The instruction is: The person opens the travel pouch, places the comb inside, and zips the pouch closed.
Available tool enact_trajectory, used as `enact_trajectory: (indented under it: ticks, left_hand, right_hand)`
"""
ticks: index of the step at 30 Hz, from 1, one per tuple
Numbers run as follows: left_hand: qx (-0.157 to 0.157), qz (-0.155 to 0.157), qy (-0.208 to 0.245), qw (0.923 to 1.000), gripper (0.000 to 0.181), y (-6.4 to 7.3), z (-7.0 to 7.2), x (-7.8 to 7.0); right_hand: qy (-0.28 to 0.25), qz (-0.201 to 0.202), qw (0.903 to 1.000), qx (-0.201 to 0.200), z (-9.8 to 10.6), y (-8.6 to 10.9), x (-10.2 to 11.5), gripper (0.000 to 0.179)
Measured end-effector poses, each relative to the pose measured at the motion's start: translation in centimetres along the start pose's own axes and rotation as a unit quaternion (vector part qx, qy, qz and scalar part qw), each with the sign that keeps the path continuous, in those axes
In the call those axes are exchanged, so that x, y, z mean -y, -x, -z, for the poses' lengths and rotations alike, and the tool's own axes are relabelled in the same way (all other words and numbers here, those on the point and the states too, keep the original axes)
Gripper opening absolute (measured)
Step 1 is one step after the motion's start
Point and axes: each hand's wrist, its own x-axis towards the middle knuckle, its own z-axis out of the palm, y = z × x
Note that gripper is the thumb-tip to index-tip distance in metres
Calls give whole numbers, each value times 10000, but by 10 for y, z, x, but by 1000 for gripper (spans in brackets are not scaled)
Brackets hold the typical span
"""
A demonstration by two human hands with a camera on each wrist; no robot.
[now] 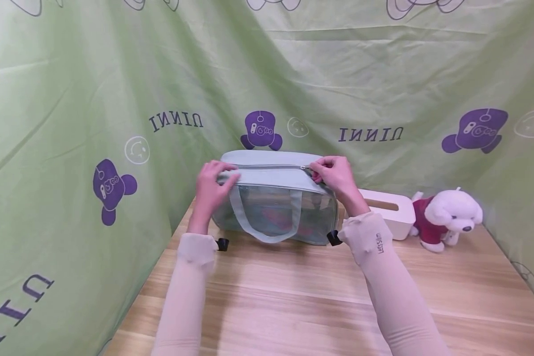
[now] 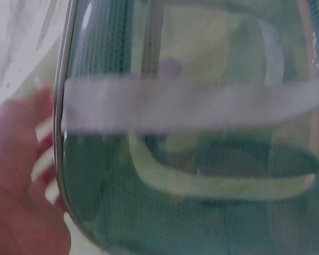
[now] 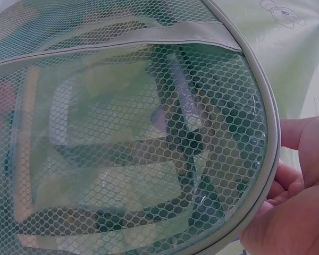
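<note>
A pale green bag (image 1: 273,178) with see-through mesh sides stands upright on the table. Along its top runs a grey zipper (image 1: 267,166). At the right end of that zipper, my right hand (image 1: 335,173) pinches the zipper pull (image 1: 306,168) between thumb and fingers. My left hand (image 1: 213,185), slightly blurred, is at the top left corner of the bag with fingers and thumb spread apart. In the left wrist view the left hand (image 2: 21,175) lies beside the bag's piped edge. A strap handle (image 1: 267,239) hangs down the front. Reddish contents show faintly through the mesh.
Right of the bag stands a white tissue box (image 1: 402,217) with a slot on top. Beside it sits a white plush dog (image 1: 454,212) in a red shirt. Green printed curtain (image 1: 293,74) hangs behind and on both sides of the wooden table (image 1: 285,296).
</note>
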Motion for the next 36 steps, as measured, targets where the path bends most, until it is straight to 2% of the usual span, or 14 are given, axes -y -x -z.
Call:
enact_trajectory:
  ticks: [3,5,7,10,13,17,23,30,36]
  left_hand:
    - [354,-1045,-115,9938,32,5,-15,-14]
    - [502,-1559,-191,9863,32,7,-26,-23]
    - [530,-1935,-259,9793,29,9,-37,-32]
    - [428,-2218,-269,9738,22,11,-50,-41]
    - [223,-2265,-250,9734,18,12,-59,-45]
    - [42,-2172,-192,9759,15,13,-64,-46]
    - [29,-2071,-223,9781,14,13,-65,-47]
    - [40,-1943,-376,9802,13,12,-64,-48]
    - [61,-1856,-364,9819,13,11,-63,-47]
  right_hand:
    - [-43,-18,10000,-16,0,0,0,20]
    - [-57,-20,10000,-18,0,1,0,20]
    - [-71,-27,10000,-23,1,1,-1,20]
    - [-88,-41,9999,-24,1,2,-2,20]
    - [-129,-69,9999,-15,1,2,-3,20]
    - [-192,-74,9998,0,1,2,-5,20]
    - [-202,34,9998,-63,2,2,-6,20]
    - [-318,108,9994,48,9,2,-10,22]
    - [-313,-18,9995,-2,23,5,-15,22]
